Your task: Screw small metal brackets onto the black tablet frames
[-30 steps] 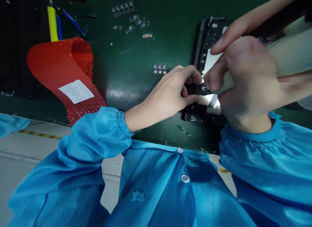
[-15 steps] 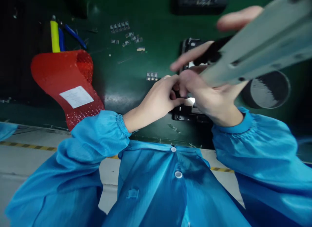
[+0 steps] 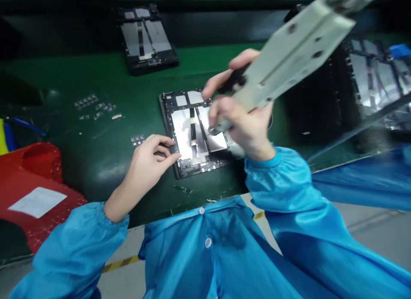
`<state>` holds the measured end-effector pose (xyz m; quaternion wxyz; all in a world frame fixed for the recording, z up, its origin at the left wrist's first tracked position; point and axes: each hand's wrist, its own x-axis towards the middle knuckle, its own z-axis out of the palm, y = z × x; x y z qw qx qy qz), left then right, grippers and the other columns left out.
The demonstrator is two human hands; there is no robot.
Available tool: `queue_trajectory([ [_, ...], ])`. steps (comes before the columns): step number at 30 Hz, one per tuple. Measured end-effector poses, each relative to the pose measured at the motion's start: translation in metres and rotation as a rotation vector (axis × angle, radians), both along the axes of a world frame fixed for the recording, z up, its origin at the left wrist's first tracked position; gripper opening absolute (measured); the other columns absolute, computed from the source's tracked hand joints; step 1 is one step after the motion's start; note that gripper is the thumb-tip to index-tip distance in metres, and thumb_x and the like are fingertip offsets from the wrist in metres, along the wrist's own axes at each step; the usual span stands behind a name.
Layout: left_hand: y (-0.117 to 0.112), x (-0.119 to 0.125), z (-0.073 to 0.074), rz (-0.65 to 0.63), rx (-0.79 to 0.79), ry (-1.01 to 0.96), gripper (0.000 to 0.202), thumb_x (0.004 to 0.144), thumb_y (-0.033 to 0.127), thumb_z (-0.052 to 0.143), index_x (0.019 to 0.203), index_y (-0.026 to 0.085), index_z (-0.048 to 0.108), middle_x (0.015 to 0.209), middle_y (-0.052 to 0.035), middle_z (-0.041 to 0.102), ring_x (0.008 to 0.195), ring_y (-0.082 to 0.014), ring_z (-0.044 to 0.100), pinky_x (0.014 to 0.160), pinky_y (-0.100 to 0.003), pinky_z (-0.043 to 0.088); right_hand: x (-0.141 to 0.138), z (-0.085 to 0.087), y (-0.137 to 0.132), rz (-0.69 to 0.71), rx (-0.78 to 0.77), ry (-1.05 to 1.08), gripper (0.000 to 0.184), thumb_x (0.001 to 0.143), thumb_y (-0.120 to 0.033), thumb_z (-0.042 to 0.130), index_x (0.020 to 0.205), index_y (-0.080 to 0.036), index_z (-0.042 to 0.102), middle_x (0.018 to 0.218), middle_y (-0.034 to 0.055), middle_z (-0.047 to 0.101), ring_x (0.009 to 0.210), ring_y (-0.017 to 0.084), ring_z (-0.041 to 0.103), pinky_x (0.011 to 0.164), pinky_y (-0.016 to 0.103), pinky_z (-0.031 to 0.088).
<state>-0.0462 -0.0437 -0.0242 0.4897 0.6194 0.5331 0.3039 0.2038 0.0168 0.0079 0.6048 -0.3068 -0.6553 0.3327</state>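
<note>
An opened tablet (image 3: 184,132) lies face-up on the green bench, its silvery battery plates, dark flex cables and circuit boards exposed. My left hand (image 3: 150,157) is at its left edge, fingers curled, with thumb and index finger bearing on the frame. In my right hand (image 3: 240,115) is a long, pale grey-green hand tool (image 3: 289,50) with a black lever and a pointed metal tip. Held at a slant, the tool has its tip over the tablet's right half. Whether the tip touches the tablet I cannot tell. Small circuit boards (image 3: 137,139) lie just left of my left hand.
More small boards (image 3: 107,107) lie farther left. A red bubble-wrap bag (image 3: 35,170) with a white label sits at the left, beside yellow-and-blue-handled pliers (image 3: 9,136). Another opened tablet (image 3: 146,40) lies at the back, and several more (image 3: 372,76) stand at the right.
My view has swung to the right and upward, bringing the whole tablet into sight. My hands have moved apart: the left to the tablet's edge, the right with the tool over its right half.
</note>
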Motion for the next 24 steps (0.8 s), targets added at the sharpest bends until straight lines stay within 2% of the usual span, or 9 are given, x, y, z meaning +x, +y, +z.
queue_trajectory([
  [3,0.003,0.001,0.005,-0.034,0.000,0.049,0.027,0.090,0.038,0.090,0.107,0.020,0.080,0.119,-0.0089,0.076,0.090,-0.0175,0.076,0.070,-0.025,0.066,0.067,0.000,0.029,-0.082,0.038,0.108,0.060,0.086,-0.054,0.087,0.111,-0.021,0.044,0.091,-0.0023,0.069,0.059,0.006,0.058,0.038,0.019,0.040],
  [5,0.007,0.004,0.010,-0.063,-0.002,0.104,0.024,0.091,0.039,0.088,0.107,0.021,0.083,0.120,-0.0079,0.074,0.090,-0.0169,0.076,0.072,-0.025,0.067,0.099,-0.006,0.044,-0.167,0.081,0.169,0.061,0.082,-0.048,0.091,0.106,-0.022,0.041,0.081,-0.0055,0.065,0.049,0.005,0.050,0.033,0.020,0.027],
  [7,0.013,0.007,0.017,-0.101,-0.001,0.190,0.024,0.092,0.041,0.088,0.109,0.024,0.085,0.121,-0.0070,0.073,0.089,-0.0170,0.075,0.072,-0.027,0.066,0.116,-0.014,0.052,-0.228,0.116,0.217,0.058,0.084,-0.045,0.089,0.110,-0.022,0.042,0.079,-0.0075,0.064,0.042,0.004,0.041,0.032,0.021,0.018],
  [9,0.019,0.010,0.023,-0.130,-0.004,0.266,0.025,0.091,0.043,0.088,0.110,0.026,0.086,0.118,-0.0064,0.073,0.088,-0.0177,0.075,0.072,-0.028,0.066,0.119,-0.022,0.054,-0.253,0.138,0.257,0.056,0.086,-0.044,0.086,0.113,-0.022,0.042,0.075,-0.0090,0.061,0.038,0.002,0.033,0.033,0.021,0.015],
  [13,0.028,0.010,0.028,-0.128,-0.087,0.279,0.033,0.084,0.048,0.094,0.108,0.027,0.086,0.113,-0.0057,0.072,0.085,-0.0182,0.075,0.070,-0.028,0.066,0.114,-0.029,0.056,-0.254,0.148,0.310,0.061,0.083,-0.048,0.086,0.108,-0.021,0.038,0.066,-0.0111,0.048,0.037,0.004,0.030,0.031,0.022,0.016],
  [18,0.030,0.008,0.026,-0.077,-0.184,0.201,0.045,0.076,0.054,0.102,0.108,0.027,0.087,0.108,-0.0050,0.070,0.086,-0.0175,0.073,0.070,-0.025,0.067,0.114,-0.030,0.056,-0.260,0.136,0.301,0.058,0.084,-0.045,0.084,0.108,-0.021,0.037,0.067,-0.0113,0.048,0.039,0.004,0.029,0.031,0.021,0.018],
  [24,0.028,0.006,0.022,-0.085,-0.180,0.176,0.040,0.078,0.049,0.102,0.110,0.030,0.088,0.112,-0.0050,0.069,0.086,-0.0166,0.072,0.066,-0.022,0.066,0.112,-0.027,0.050,-0.276,0.126,0.283,0.059,0.086,-0.046,0.085,0.109,-0.020,0.037,0.066,-0.0115,0.047,0.041,0.003,0.033,0.034,0.019,0.021],
])
